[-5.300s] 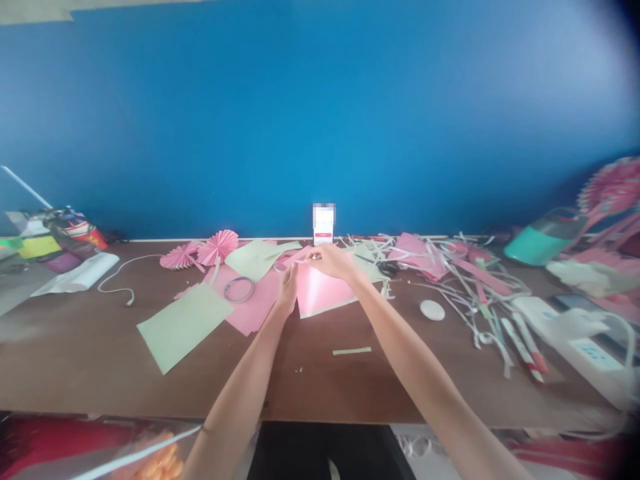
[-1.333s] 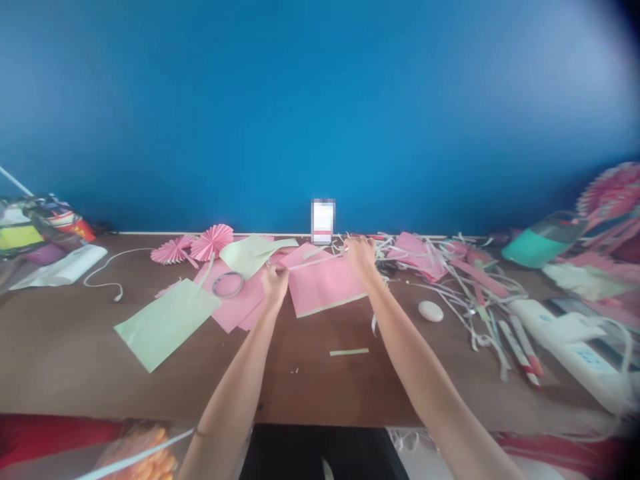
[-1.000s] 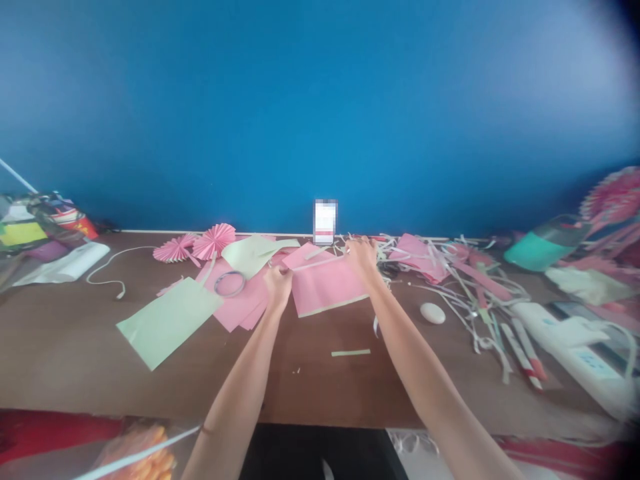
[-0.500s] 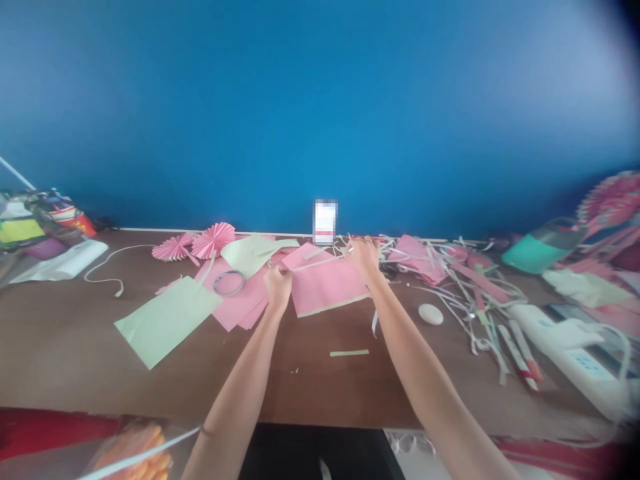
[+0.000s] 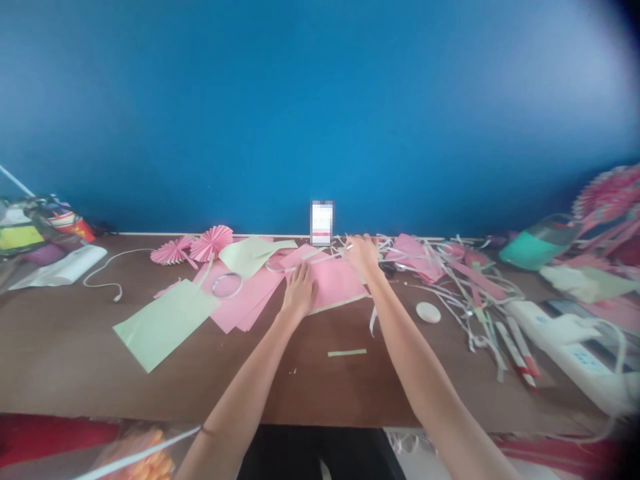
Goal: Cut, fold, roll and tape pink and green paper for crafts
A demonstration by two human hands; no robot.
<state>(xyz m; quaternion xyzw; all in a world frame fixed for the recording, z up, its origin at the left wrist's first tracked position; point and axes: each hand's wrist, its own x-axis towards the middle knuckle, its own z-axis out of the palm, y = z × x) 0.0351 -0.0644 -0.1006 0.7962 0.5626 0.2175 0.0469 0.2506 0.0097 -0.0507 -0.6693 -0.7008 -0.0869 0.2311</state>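
A pink paper sheet (image 5: 340, 283) with a pale strip along its front edge lies in the middle of the table. My left hand (image 5: 300, 292) rests flat on its left part, fingers stretched out and holding nothing. At the sheet's far right edge my right hand (image 5: 363, 255) is closed, with its fingers curled. A small white bit shows at its fingertips, but what it holds is too blurred to name. Left of my left hand are more pink sheets (image 5: 250, 303), with a tape roll (image 5: 227, 285) on top. A pale green sheet (image 5: 167, 323) overlaps them.
Pink folded rosettes (image 5: 212, 244) and a phone-like screen (image 5: 321, 223) are by the blue wall. A narrow pale strip (image 5: 347, 352) lies in front. Tangled white strips (image 5: 450, 307), a white oval (image 5: 429, 312), markers (image 5: 515, 353) and a power strip (image 5: 565, 353) sit at right.
My left hand has gone from a closed pinch at the pink sheet's left edge to lying flat on it, slightly to the right. My right hand stays nearly in place.
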